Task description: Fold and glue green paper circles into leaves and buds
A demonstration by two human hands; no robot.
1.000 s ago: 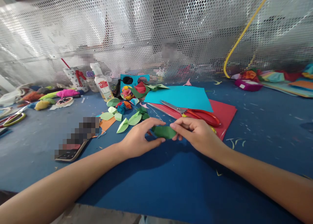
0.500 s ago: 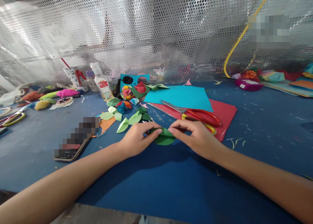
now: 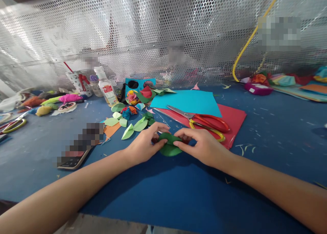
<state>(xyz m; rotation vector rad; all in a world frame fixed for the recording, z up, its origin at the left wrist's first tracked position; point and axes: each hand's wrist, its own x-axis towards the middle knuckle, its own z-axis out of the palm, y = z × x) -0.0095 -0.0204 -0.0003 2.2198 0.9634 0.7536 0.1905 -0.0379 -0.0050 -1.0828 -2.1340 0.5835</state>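
Observation:
Between my two hands is a dark green piece of paper with rounded edges, bent across its middle. My left hand pinches its left side between thumb and fingers. On the right side, my right hand grips it the same way, thumb in front and fingers partly hidden behind. Several cut green paper leaves lie just beyond my left hand. Scissors with red and yellow handles rest past my right hand, on red paper and near a blue sheet.
A phone and orange paper lie left of my hands on the blue table. Farther back stand a glue bottle and a patterned cup. A perforated metal screen rises behind, with a yellow cable.
The green paper has tipped and its upper part now curls over more. My right thumb has shifted slightly down and left along it, while both hands keep hold.

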